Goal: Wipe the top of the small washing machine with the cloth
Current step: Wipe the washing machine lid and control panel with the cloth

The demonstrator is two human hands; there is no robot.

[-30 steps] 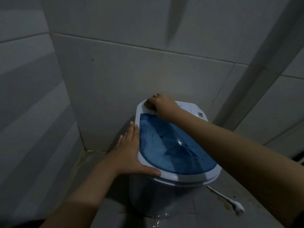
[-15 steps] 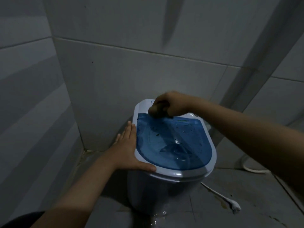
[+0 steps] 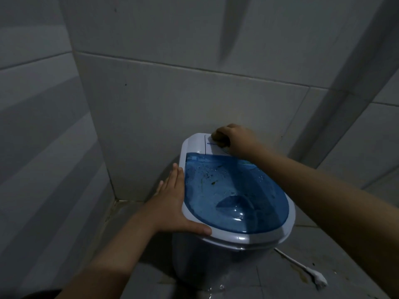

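A small white washing machine (image 3: 218,253) with a clear blue lid (image 3: 228,197) stands on the floor in a tiled corner. Dark specks and drops lie on the lid. My right hand (image 3: 237,141) is closed over a small dark cloth (image 3: 220,140) and presses it onto the white control panel at the machine's back edge, close to the wall. My left hand (image 3: 172,208) lies flat against the machine's left rim, thumb hooked over the front-left edge. Most of the cloth is hidden under my fingers.
Grey tiled walls (image 3: 151,117) close in behind and to the left of the machine. A white cord with a plug (image 3: 317,279) lies on the wet, stained floor at the front right. A puddle sits at the machine's base.
My right hand with the cloth has moved from the blue lid's back edge up onto the white panel and to the right. The left hand has stayed on the left rim.
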